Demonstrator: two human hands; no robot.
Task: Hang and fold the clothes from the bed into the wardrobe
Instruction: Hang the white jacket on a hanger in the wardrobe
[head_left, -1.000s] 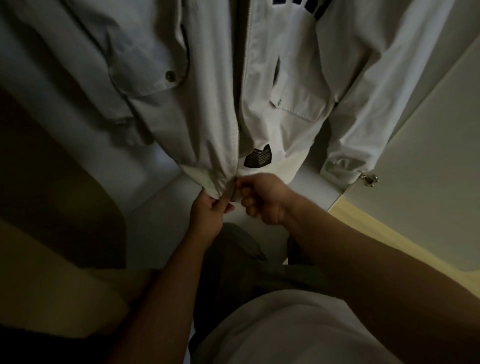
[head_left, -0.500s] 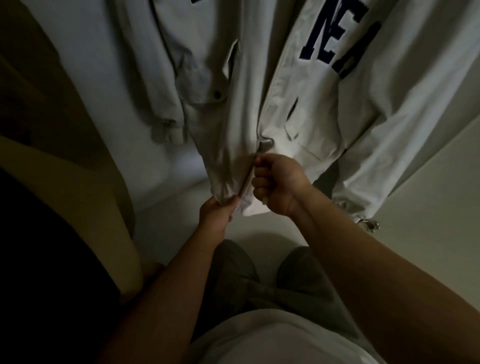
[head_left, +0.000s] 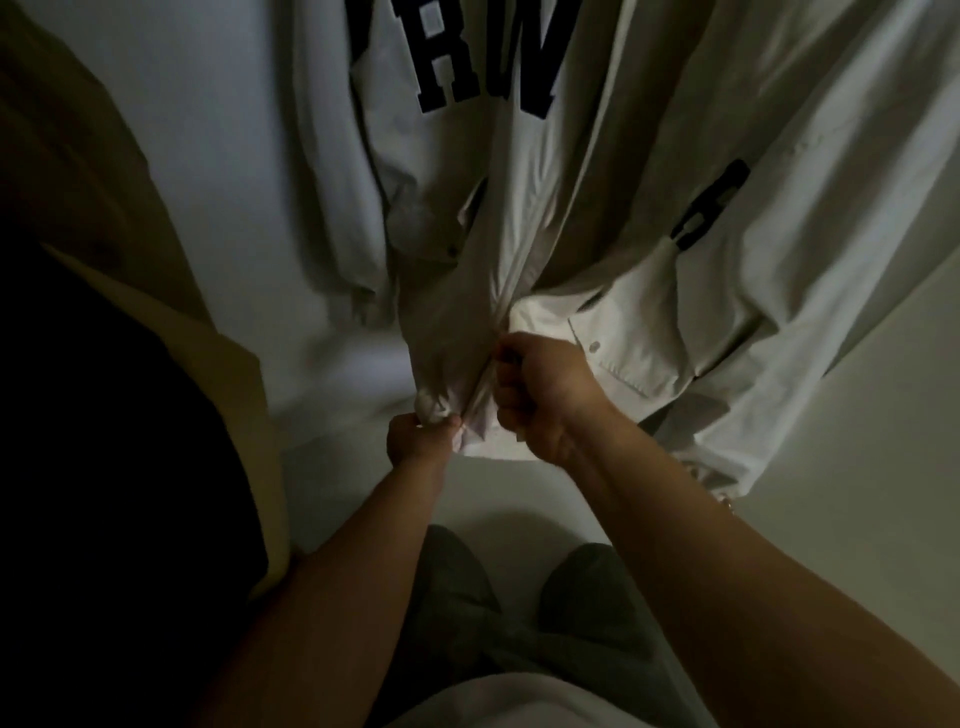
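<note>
The white jacket (head_left: 519, 218) is seen in the head view hung up against a pale back panel (head_left: 208, 156), taken to be the wardrobe's; the hanger is not in view. Its long axis runs straight up and away from both grips, with dark block lettering (head_left: 467, 67) far above them. The hem (head_left: 488, 447) is the part nearest the grips.

The left grip (head_left: 421, 439) is clamped on a bunched corner of the hem, at the foot of one front panel. The right grip (head_left: 540, 400) is curled into a fist just above and beside the left grip, against the edge of the other front panel. Something small and dark is pinched at its thumb, judged to be the zip pull, though it is too small for certainty.

The front opening (head_left: 511, 249) rises from between the two grips along the jacket's long axis. The step in hand is judged to be the closing of the front. For that, travel straight up this line would be needed from the right grip, which is the higher of the two, while the hem is held down by the left grip as an anchor. A sideways pull could snag the cloth gathered just above the right grip.

A flap pocket (head_left: 623, 353) lies just beyond the right grip, and a sleeve (head_left: 789, 322) hangs further out on that side. Below both grips, dark trouser legs (head_left: 457, 587) are seen.
</note>
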